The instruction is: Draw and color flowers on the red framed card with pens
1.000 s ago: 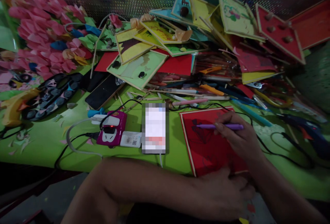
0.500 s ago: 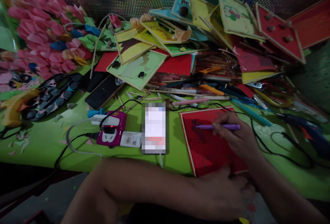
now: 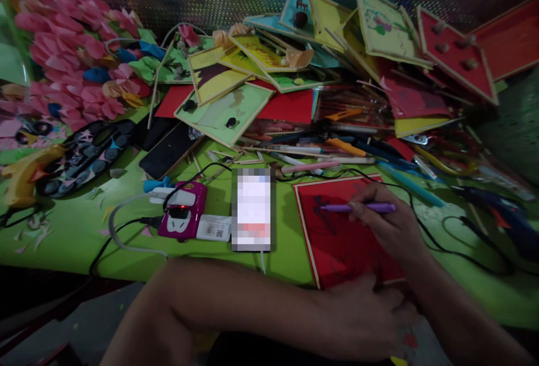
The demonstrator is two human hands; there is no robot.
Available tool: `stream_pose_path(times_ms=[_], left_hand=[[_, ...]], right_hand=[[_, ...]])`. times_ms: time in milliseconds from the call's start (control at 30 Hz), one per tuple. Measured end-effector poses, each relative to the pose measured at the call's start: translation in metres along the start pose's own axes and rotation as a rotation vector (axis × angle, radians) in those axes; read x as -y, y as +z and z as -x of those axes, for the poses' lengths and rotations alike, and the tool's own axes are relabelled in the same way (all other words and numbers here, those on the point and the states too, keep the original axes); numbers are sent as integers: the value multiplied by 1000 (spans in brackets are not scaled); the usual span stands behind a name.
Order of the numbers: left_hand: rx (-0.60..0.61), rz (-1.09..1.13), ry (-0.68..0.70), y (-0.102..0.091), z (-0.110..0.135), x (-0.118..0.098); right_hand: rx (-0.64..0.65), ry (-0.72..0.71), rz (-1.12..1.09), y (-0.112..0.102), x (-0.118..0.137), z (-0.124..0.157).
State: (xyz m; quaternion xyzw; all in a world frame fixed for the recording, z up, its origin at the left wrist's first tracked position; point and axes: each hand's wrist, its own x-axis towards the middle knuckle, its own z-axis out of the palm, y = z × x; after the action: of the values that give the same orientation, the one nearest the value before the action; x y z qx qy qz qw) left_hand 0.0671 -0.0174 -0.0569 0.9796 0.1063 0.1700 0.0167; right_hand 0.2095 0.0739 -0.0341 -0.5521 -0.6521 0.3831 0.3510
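A red card with a pale wooden border (image 3: pixel 337 237) lies on the green table (image 3: pixel 76 231) in front of me. My right hand (image 3: pixel 389 225) is closed around a purple pen (image 3: pixel 357 207), whose tip rests on dark drawn lines at the card's upper left. My left hand (image 3: pixel 364 315) lies at the card's near edge, fingers curled with the fingertips on the card, and my forearm stretches across the table's front. I cannot see anything in that hand.
A phone (image 3: pixel 253 209) lies left of the card, beside a magenta charger (image 3: pixel 182 217) with cables. Behind are loose pens (image 3: pixel 337 147), stacked framed cards (image 3: pixel 295 57), pink paper flowers (image 3: pixel 71 51), a paint palette (image 3: pixel 84 155) and a dark glue gun (image 3: pixel 501 211) at right.
The right hand and pen shift only slightly over the card. The left hand and arm stay where they were.
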Motion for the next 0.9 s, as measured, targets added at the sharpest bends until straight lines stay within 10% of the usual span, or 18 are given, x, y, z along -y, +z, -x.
stream_pose_path(times_ms=[900], left_hand=[[-23, 2, -11, 5, 0, 0]], right_hand=[[-104, 40, -242, -5, 2, -2]])
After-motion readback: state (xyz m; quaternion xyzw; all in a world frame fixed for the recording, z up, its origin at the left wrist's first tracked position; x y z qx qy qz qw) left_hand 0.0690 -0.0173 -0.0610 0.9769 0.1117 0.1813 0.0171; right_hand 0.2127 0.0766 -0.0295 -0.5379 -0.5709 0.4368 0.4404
